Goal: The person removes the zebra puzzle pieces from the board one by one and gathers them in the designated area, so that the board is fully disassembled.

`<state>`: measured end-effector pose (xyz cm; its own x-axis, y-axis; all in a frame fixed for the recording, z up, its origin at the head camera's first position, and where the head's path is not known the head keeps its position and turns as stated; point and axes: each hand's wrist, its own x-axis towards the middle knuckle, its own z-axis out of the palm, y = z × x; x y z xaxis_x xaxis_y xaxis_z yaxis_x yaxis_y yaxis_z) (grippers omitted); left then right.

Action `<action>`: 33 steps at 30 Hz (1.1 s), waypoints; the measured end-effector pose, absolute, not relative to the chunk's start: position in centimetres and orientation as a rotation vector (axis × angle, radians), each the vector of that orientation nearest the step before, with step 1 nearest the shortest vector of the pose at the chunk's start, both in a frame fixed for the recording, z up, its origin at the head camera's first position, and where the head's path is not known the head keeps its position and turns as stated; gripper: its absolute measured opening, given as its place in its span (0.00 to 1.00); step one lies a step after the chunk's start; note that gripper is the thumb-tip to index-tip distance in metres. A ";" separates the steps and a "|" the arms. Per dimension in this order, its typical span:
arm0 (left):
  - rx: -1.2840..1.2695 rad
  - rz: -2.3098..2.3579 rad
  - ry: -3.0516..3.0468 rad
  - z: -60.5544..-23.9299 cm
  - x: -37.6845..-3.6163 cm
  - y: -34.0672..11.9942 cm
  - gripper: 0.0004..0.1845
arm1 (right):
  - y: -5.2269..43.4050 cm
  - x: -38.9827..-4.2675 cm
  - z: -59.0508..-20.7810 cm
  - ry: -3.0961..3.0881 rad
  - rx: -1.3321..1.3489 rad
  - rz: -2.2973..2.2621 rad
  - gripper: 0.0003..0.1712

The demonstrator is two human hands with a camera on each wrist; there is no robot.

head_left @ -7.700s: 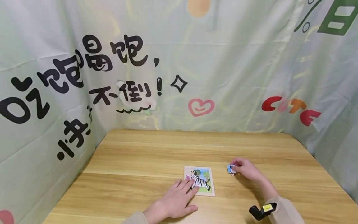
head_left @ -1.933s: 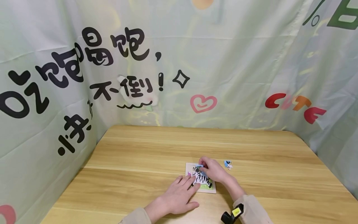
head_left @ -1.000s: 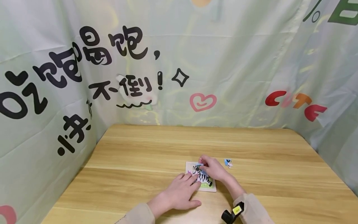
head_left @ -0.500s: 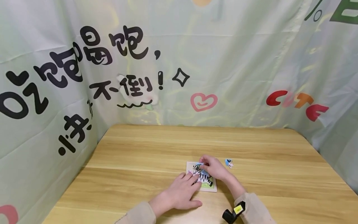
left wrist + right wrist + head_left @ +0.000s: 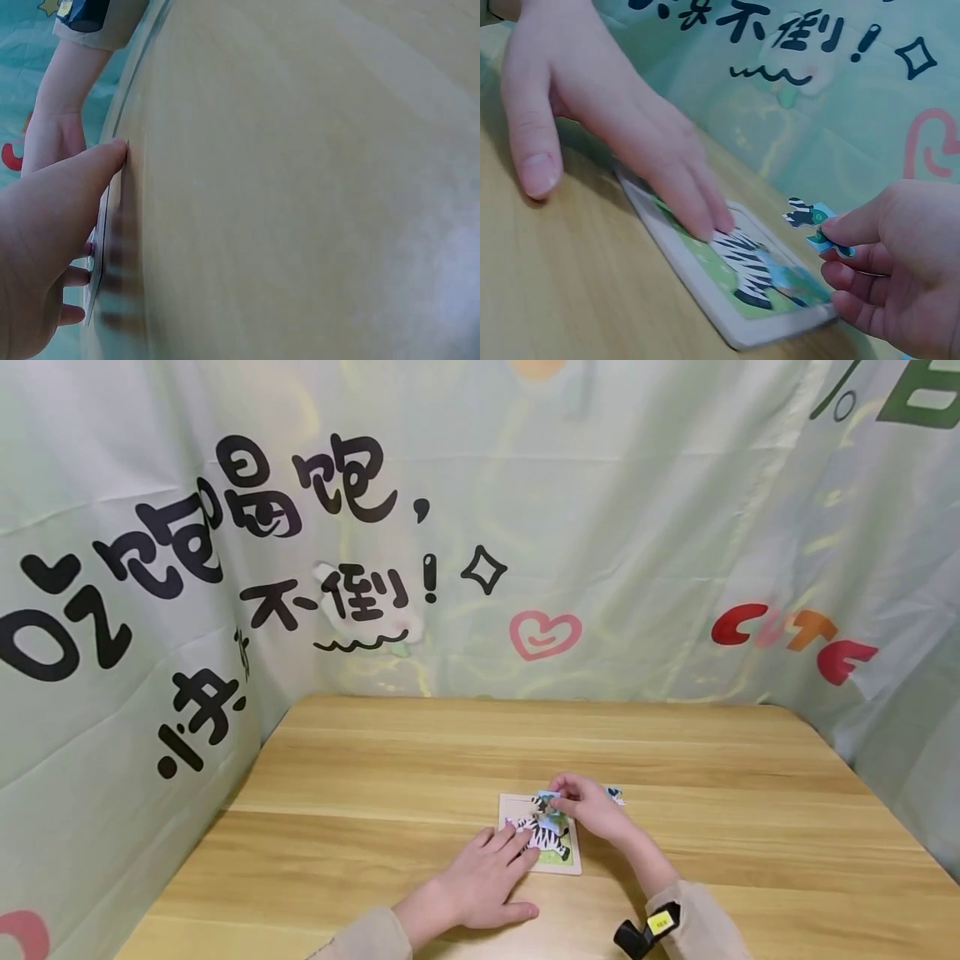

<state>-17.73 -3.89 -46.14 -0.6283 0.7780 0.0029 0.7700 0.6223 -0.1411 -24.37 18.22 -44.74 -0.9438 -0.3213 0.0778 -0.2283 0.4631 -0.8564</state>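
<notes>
Left hand [image 5: 483,877]: spread, touching zebra board [image 5: 512,805]
Right hand [image 5: 596,810]: pinching puzzle piece [image 5: 804,215] above board's far side

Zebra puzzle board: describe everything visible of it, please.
The puzzle board is thin and squarish, its pale, wood-looking frame surrounding a striped zebra body on green and blue. The far left looks unfilled. It lies flat on the table; the left hand rests fingers on it.
</notes>
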 end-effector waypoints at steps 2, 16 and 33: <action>-1.327 0.186 -2.779 -46.2 -17.7 -3.9 0.41 | 18.9 -24.2 -44.6 2.581 -0.469 -1.541 0.07; -1.326 0.169 -2.800 -46.2 -17.4 -4.1 0.40 | 26.4 -24.1 -43.9 2.591 -0.287 -1.686 0.13; -1.323 0.146 -2.793 -46.4 -17.4 -4.1 0.39 | 30.7 -23.7 -45.1 2.890 -0.065 -1.308 0.11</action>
<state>-17.36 -4.10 -46.39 -0.6335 0.7738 0.0028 0.7693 0.6302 -0.1054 -23.66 30.66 -45.07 -0.9987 -0.0245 0.0456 -0.0504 0.6595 -0.7500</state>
